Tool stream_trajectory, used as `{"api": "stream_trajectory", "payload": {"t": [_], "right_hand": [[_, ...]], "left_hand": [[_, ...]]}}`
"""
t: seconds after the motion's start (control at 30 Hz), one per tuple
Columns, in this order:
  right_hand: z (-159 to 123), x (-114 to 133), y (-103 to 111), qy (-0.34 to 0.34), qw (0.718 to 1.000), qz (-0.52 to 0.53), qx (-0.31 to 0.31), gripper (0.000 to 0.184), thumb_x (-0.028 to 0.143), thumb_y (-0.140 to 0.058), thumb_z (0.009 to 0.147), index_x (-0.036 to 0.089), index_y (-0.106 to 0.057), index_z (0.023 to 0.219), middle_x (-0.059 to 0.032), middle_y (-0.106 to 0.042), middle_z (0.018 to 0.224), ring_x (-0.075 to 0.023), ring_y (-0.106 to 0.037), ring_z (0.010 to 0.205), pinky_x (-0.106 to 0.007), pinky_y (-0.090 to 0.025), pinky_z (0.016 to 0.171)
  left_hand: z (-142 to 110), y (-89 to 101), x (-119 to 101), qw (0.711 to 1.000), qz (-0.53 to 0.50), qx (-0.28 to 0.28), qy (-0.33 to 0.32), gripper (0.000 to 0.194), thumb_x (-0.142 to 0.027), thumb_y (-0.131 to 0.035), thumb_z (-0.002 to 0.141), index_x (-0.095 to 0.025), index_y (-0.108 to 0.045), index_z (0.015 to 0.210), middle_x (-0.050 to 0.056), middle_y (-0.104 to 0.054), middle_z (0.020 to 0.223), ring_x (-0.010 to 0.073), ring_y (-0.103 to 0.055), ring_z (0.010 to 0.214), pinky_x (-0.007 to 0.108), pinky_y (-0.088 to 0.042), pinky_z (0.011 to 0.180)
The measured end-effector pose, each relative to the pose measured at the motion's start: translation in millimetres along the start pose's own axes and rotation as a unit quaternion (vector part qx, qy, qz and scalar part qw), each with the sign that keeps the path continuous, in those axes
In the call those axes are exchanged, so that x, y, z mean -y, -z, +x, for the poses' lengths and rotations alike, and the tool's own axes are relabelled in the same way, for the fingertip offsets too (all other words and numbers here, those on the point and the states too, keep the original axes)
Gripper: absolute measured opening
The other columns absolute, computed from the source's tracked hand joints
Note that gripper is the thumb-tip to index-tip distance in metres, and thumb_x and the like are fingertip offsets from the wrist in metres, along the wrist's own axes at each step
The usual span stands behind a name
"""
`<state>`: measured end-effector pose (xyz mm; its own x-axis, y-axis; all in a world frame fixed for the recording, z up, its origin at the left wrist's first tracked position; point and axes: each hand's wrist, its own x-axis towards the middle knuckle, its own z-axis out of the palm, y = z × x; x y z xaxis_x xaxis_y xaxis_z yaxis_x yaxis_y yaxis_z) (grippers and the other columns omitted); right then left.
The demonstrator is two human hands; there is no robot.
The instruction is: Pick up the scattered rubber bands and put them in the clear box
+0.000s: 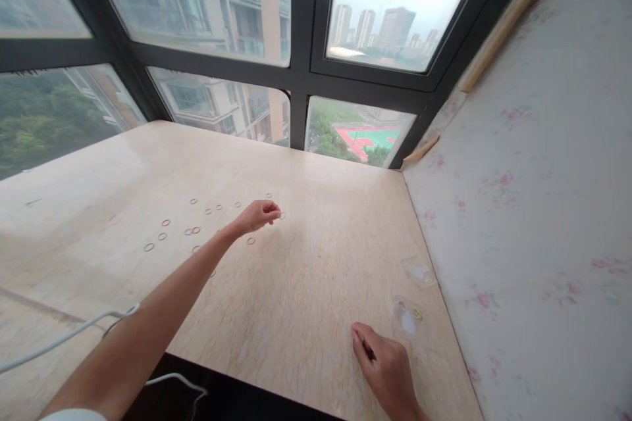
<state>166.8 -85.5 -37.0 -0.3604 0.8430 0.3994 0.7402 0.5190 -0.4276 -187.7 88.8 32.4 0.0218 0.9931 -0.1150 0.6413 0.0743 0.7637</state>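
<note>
My left hand (257,214) reaches far out over the pale marble-patterned tabletop (306,276), fingers curled into a pinch at a small ring (282,215). Several small rubber rings, some red (166,222), some pale (149,247), lie scattered left of and below that hand; one (251,241) lies just under it. My right hand (388,368) rests near the table's front right edge, fingers curled with something small and dark pinched between them. A small clear plastic bag (409,316) holding a few rings lies just beyond the right hand.
A second clear bag (419,271) lies near the right wall, which has floral wallpaper (533,210). Large windows (237,99) run along the table's far and left sides. A white cable (69,335) crosses the near left, over the table's front edge.
</note>
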Motion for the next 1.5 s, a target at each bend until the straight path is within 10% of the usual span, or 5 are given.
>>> {"api": "stream_trajectory", "payload": {"t": [0.43, 0.77, 1.17, 1.5], "right_hand": [[3, 4, 4, -0.072, 0.996, 0.054, 0.028, 0.026, 0.022, -0.043, 0.093, 0.020, -0.068, 0.085, 0.0009, -0.061, 0.055, -0.0126, -0.058, 0.048, -0.023, -0.034, 0.051], [2, 5, 5, -0.080, 0.995, 0.054, 0.033, 0.020, 0.018, -0.046, 0.089, 0.020, -0.065, 0.082, 0.0016, -0.063, 0.057, -0.0128, -0.059, 0.050, -0.025, -0.029, 0.052], [4, 4, 6, -0.089, 0.993, 0.071, 0.029, 0.022, 0.017, -0.046, 0.089, 0.020, -0.066, 0.081, 0.0016, -0.062, 0.056, -0.0123, -0.057, 0.048, -0.025, -0.030, 0.051], [0, 4, 5, -0.101, 0.992, 0.075, 0.018, 0.026, 0.025, -0.045, 0.093, 0.019, -0.068, 0.084, 0.0020, -0.056, 0.053, -0.0110, -0.052, 0.045, -0.021, -0.035, 0.049]], "left_hand": [[-24, -131.0, -127, 0.953, -0.220, 0.163, -0.126, 0.013, -0.027, -0.063, 0.078, -0.014, -0.062, 0.077, 0.002, -0.065, 0.070, 0.0072, -0.053, 0.055, 0.017, -0.041, 0.050], [-45, -206.1, -161, 0.939, -0.017, 0.207, -0.274, 0.010, -0.019, -0.059, 0.082, -0.018, -0.069, 0.081, 0.001, -0.070, 0.078, 0.0124, -0.059, 0.067, 0.023, -0.043, 0.062], [-41, -208.4, -144, 0.948, 0.002, 0.179, -0.262, 0.015, -0.023, -0.058, 0.085, -0.020, -0.072, 0.088, 0.002, -0.073, 0.085, 0.0134, -0.062, 0.067, 0.024, -0.045, 0.065], [-53, -178.3, -69, 0.979, -0.041, 0.066, -0.189, 0.015, -0.023, -0.054, 0.085, -0.018, -0.068, 0.085, 0.002, -0.071, 0.078, 0.0117, -0.058, 0.062, 0.024, -0.045, 0.064]]}}
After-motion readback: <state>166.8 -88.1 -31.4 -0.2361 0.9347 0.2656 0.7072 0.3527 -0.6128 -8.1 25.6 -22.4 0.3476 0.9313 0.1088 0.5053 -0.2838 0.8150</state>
